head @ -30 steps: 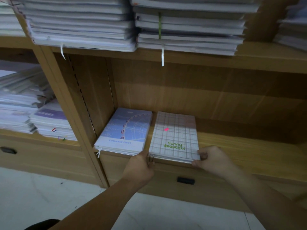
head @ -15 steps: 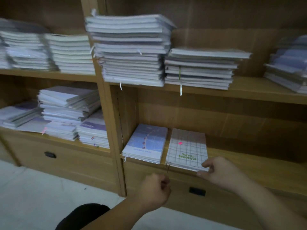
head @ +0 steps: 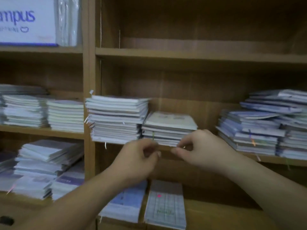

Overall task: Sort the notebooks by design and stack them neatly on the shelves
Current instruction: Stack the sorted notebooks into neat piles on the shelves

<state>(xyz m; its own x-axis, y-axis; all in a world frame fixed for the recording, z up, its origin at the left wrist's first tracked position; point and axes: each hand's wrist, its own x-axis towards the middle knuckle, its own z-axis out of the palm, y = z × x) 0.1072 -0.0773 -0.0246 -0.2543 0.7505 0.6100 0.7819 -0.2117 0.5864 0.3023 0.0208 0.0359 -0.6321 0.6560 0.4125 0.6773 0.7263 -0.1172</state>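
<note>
Notebooks: thin paper notebooks with white page edges lie flat in stacks on brown wooden shelves [head: 89, 72].
Centre bay, middle shelf: three groups. A tall grey-white stack [head: 116, 118] stands against the left upright. A short stack with a pale cover [head: 169, 127] touches its right side. A sprawling bluish heap [head: 259, 130] lies well apart at the far right.
Edges: the fronts of the tall and short stacks sit at the shelf lip, and thin ribbon markers hang over it. The heap's notebooks lie skewed.
Open room: bare board shows between the short stack and the heap, and to the right on the lower shelf.
Lower shelf: two piles lie just beside each other, one with a blue cover [head: 126, 201], one with a grey grid cover with a pink spot [head: 166, 206].
Left bay: two even stacks [head: 65, 115] lie above looser piles [head: 46, 163], which are too blurred to count.
Top left: one white box with purple lettering [head: 26, 20].
Hands: both are raised, near each other but apart, in front of the short stack. The left hand [head: 137, 160] has its fingers curled in, with nothing seen in them. The right hand [head: 204, 151] brings thumb and fingers together at the stack's lower front edge. Blur hides whether it pinches a notebook.
</note>
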